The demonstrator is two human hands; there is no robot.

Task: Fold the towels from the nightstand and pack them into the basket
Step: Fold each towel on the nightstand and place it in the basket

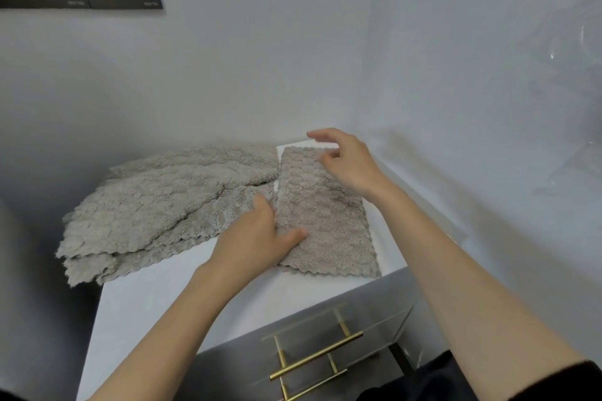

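We are mid-fold: our left hand (260,238) presses flat, fingers spread, on the folded towel (325,215) on the nightstand (182,273), our right hand (345,159) hovers slack-fingered over its far end, next likely halving it; no basket is visible.

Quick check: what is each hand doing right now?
Left hand: open, flat on the folded beige fleece towel, gripping nothing.
Right hand: open, fingers loosely curled over the towel's far end, holding nothing.
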